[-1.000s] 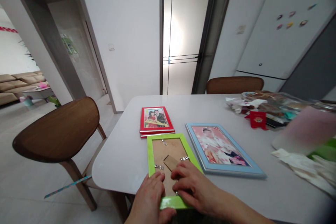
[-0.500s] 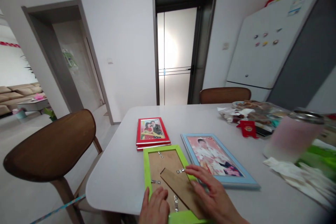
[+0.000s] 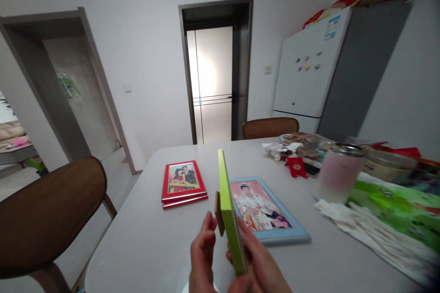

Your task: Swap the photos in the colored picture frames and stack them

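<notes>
The wall (image 3: 147,46) spans most of the upper part of the frame. Below it, the worktop (image 3: 144,238) fills the lower middle and runs toward the lower right. The fridge (image 3: 302,82) stands at upper right, and a door (image 3: 216,114) sits in its dark surround at upper centre. One chair (image 3: 58,210) shows at lower left; a second chair (image 3: 271,128) rises behind the far edge of the worktop, right of centre.

At right on the worktop lies a green pack (image 3: 392,206), with a white cloth (image 3: 360,229) just in front of it. The blue frame (image 3: 263,206) lies picture up, right of centre. The green frame (image 3: 227,210) is at lower centre, upright and edge-on, partly covering the blue one. Two red frames (image 3: 184,183) lie stacked left of centre.

At lower centre, the right hand (image 3: 263,256) has its fingers clasped on the green frame. The left hand (image 3: 202,256) is on the other side, fingers bent close beside the stand (image 3: 219,215) on the frame's back; whether they touch or grip it, I cannot tell.

The pink jar (image 3: 338,174) stands upright at right, behind the cloth. A red packet (image 3: 296,167) lies left of it, and small magnets (image 3: 307,67) dot the fridge.
</notes>
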`<act>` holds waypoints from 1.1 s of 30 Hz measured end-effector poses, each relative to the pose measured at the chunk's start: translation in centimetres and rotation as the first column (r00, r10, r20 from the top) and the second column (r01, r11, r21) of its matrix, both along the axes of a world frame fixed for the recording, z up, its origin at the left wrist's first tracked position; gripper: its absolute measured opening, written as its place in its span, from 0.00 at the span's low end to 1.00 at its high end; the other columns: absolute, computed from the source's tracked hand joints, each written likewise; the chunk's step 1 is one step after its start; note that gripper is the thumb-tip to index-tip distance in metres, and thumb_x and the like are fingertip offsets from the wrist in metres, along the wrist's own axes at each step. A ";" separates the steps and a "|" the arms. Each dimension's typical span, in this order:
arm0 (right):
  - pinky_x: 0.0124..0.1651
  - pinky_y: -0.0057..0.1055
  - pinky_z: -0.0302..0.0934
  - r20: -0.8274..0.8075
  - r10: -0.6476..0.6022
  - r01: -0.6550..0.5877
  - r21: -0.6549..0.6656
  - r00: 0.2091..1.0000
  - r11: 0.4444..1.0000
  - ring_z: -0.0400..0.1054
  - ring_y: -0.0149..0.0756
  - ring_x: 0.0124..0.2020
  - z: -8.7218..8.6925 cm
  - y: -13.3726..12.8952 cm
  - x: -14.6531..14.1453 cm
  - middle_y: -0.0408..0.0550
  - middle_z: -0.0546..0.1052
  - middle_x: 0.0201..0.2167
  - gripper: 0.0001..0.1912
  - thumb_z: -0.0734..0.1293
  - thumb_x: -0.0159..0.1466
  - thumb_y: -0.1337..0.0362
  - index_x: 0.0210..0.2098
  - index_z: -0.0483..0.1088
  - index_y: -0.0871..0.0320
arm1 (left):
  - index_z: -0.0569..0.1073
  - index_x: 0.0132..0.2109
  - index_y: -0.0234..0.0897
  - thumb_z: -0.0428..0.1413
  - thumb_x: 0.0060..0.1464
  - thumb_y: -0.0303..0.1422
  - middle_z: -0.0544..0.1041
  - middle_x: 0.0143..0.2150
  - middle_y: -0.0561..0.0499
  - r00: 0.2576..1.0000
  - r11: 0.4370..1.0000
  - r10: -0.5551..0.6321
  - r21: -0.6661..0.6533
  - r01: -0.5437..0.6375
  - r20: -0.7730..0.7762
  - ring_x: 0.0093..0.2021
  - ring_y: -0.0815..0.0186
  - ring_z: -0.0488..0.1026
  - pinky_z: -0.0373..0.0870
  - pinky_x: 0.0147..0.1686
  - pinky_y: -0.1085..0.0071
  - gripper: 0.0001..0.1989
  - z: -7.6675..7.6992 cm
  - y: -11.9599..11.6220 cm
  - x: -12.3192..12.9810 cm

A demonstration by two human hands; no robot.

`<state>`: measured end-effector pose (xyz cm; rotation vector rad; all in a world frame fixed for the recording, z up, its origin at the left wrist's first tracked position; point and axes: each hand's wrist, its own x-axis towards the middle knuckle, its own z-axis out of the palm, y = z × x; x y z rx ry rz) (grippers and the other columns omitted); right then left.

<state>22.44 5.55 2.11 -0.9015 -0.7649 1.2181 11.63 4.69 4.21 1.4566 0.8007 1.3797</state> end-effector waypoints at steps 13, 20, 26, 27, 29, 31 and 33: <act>0.34 0.32 0.63 0.862 -0.152 0.399 -0.063 0.484 0.915 0.71 0.37 0.30 -0.7 6.4 18.4 0.49 0.77 0.31 0.24 0.59 0.52 0.63 0.48 0.63 0.63 | 0.56 0.54 0.31 0.52 0.43 0.24 0.65 0.54 0.44 0.971 0.979 -0.145 -0.168 0.113 -0.191 0.53 0.64 0.61 0.58 0.51 0.71 0.29 -3.8 5.2 6.9; 0.46 0.34 0.57 0.963 -0.123 0.397 0.018 0.240 0.918 0.66 0.41 0.43 -1.4 6.9 18.9 0.52 0.74 0.40 0.20 0.60 0.50 0.66 0.42 0.68 0.61 | 0.60 0.53 0.31 0.54 0.41 0.26 0.66 0.53 0.43 0.933 0.991 -0.088 -0.125 0.047 -0.349 0.52 0.62 0.61 0.55 0.52 0.68 0.28 -4.3 5.4 5.9; 0.50 0.36 0.53 0.979 -0.188 0.186 0.170 0.085 0.968 0.61 0.39 0.48 0.9 8.3 10.7 0.54 0.68 0.47 0.20 0.56 0.56 0.65 0.47 0.64 0.62 | 0.59 0.52 0.28 0.56 0.42 0.31 0.61 0.55 0.36 0.986 0.943 0.066 -0.313 -0.111 -0.151 0.53 0.59 0.61 0.56 0.51 0.67 0.28 -4.4 9.7 0.9; 0.50 0.34 0.54 0.980 -0.185 0.095 0.178 0.077 0.979 0.62 0.38 0.48 1.1 9.0 8.4 0.53 0.69 0.46 0.20 0.57 0.56 0.65 0.47 0.64 0.61 | 0.59 0.52 0.28 0.55 0.44 0.31 0.60 0.56 0.35 0.987 0.930 0.100 -0.341 -0.138 -0.127 0.53 0.59 0.61 0.57 0.50 0.67 0.27 -4.3 10.5 -0.2; 0.49 0.31 0.54 0.981 -0.184 -0.080 0.189 0.058 0.979 0.62 0.36 0.47 1.3 10.7 3.7 0.50 0.70 0.46 0.20 0.59 0.54 0.65 0.47 0.64 0.59 | 0.58 0.52 0.28 0.52 0.48 0.32 0.59 0.56 0.34 0.983 0.897 0.168 -0.401 -0.185 -0.079 0.54 0.60 0.60 0.58 0.49 0.67 0.25 -4.2 11.9 -2.3; 0.49 0.31 0.53 0.981 -0.190 -0.179 0.192 0.028 0.965 0.61 0.36 0.47 1.3 12.7 -0.3 0.50 0.68 0.47 0.22 0.61 0.53 0.67 0.48 0.62 0.59 | 0.59 0.51 0.30 0.52 0.49 0.32 0.61 0.55 0.35 0.974 0.862 0.223 -0.459 -0.215 -0.038 0.53 0.60 0.61 0.59 0.48 0.66 0.22 -4.2 12.5 -4.2; 0.50 0.35 0.51 0.981 -0.194 -0.219 0.187 -0.012 0.958 0.58 0.39 0.49 1.1 14.5 -3.0 0.53 0.67 0.48 0.24 0.63 0.51 0.69 0.49 0.61 0.60 | 0.61 0.49 0.30 0.53 0.48 0.33 0.64 0.52 0.36 0.964 0.830 0.267 -0.509 -0.229 0.002 0.51 0.60 0.63 0.61 0.47 0.65 0.21 -4.5 12.6 -5.6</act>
